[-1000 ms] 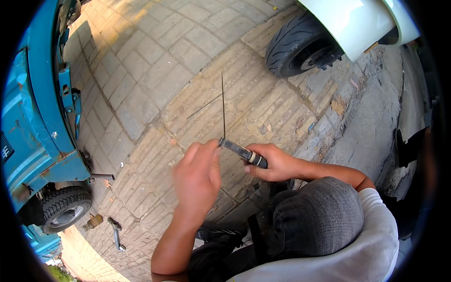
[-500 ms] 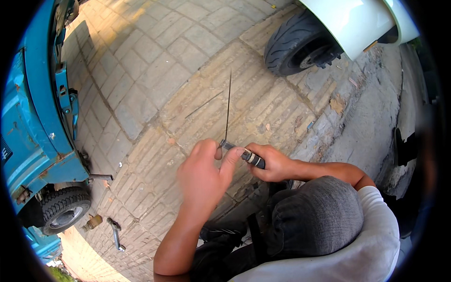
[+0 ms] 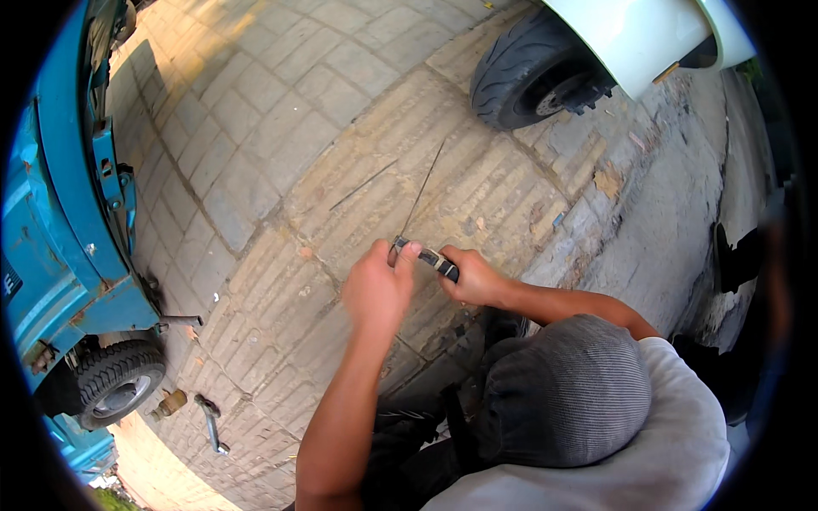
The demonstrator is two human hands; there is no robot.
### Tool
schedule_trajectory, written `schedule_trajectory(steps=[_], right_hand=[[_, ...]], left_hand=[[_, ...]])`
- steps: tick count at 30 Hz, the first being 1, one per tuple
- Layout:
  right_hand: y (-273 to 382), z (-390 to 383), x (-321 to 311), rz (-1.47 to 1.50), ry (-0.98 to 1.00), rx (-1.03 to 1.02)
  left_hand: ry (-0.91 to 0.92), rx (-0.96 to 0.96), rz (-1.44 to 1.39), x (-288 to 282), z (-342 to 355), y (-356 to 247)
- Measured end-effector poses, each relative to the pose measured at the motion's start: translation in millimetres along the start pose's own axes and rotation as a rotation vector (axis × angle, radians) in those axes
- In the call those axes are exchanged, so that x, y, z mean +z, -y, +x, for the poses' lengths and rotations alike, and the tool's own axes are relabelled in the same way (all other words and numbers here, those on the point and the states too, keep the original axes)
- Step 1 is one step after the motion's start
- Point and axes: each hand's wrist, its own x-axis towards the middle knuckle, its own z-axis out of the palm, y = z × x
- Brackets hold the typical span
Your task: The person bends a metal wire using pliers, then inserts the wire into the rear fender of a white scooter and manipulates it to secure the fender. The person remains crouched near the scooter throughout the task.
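Note:
Both of my hands are closed on one short black-handled tool (image 3: 436,261) with pale bands, held above the paving; I cannot make out its exact kind. My left hand (image 3: 375,277) pinches its left end, thumb on top. My right hand (image 3: 474,277) wraps round the other end. From the left-hand end a long thin rod (image 3: 423,187) sticks out, away from me and tilted to the right. The fingers partly hide where rod and tool meet. A second thin dark rod (image 3: 363,185) lies on the paving beyond my left hand.
A blue truck body (image 3: 64,213) with a wheel (image 3: 121,383) stands at left. A wrench (image 3: 210,424) and a brownish cylindrical piece (image 3: 169,404) lie near it. A white vehicle's front tyre (image 3: 511,81) is at far right. A grey cap (image 3: 571,392) covers the lower right.
The long rod has swung from nearly straight ahead to a rightward tilt. Both hands and the tool sit slightly farther left and away. The second rod still lies on the paving.

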Motion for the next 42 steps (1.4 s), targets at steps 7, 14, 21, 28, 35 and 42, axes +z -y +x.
schedule_trajectory(steps=[7,14,21,28,35,42], right_hand=[[-13,17,-9,-0.056,0.017,-0.015],[34,10,-36,0.130,0.243,-0.062],[39,2,-37,0.073,0.157,-0.101],[52,0,-47,0.049,0.219,0.011],[56,-2,-49,0.307,0.349,0.115],[61,-3,-51,0.357,0.391,0.154]], left_hand=[[0.023,-0.049,-0.037,15,12,3],[0.107,0.040,-0.319,-33,0,-3],[-0.007,0.113,-0.244,-36,-7,-13],[-0.006,0.082,-0.246,-42,-5,-13],[-0.027,0.143,-0.343,-47,-7,-8],[-0.044,0.143,-0.360,-47,-5,-7]])
